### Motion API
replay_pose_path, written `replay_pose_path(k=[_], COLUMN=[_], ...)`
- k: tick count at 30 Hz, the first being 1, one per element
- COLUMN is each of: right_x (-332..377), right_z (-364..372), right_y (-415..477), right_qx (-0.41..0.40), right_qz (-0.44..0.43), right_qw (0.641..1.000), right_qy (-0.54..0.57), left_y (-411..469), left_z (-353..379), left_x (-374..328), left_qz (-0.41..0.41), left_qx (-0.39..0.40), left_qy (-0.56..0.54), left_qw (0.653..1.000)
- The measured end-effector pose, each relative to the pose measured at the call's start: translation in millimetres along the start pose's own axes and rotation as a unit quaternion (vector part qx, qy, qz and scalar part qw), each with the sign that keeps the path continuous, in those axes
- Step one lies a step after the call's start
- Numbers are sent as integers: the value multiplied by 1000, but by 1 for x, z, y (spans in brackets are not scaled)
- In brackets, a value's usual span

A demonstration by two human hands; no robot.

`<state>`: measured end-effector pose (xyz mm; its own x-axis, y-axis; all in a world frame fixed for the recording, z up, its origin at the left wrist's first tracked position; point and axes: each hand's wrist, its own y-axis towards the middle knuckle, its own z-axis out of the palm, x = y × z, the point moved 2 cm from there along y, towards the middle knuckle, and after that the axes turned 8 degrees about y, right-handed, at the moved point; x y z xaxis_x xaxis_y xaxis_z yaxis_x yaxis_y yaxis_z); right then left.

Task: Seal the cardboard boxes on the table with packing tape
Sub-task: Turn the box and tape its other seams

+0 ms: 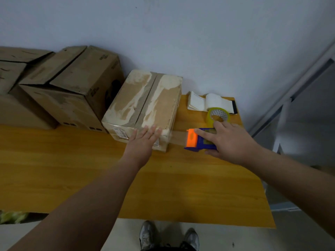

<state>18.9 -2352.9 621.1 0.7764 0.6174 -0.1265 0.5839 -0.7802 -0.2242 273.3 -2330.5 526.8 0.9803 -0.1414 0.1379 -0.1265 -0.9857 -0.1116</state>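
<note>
Two hands mid-seal: left hand [146, 136], fingers flat, presses the box [145, 100] at its near edge; right hand [230, 142] grips the tape dispenser [199, 140], whose taut strip [178, 137] probably needs cutting next

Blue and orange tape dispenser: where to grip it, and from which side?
Take the tape dispenser by its blue body, from above and the right, as the right hand does now, thumb on the near side. Its orange head faces left with a strip of tape running to the box, so keep that end free.
</note>
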Motion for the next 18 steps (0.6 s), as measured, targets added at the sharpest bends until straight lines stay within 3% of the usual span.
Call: replay_pose_path(k=[5, 13, 18], right_x=[9, 23, 22], right_z=[16, 21, 24], right_y=[10, 47, 44], right_qx=[26, 74, 71], right_qz=[28, 50, 50], right_qw=[999, 996, 995], right_qy=[16, 28, 50], left_y=[2, 11, 34], left_z=[-5, -5, -2], left_x=[-6, -21, -32], left_qz=[-18, -9, 45], left_qx=[6, -81, -155], left_qy=[-5, 86, -16], left_qw=[1000, 993, 987])
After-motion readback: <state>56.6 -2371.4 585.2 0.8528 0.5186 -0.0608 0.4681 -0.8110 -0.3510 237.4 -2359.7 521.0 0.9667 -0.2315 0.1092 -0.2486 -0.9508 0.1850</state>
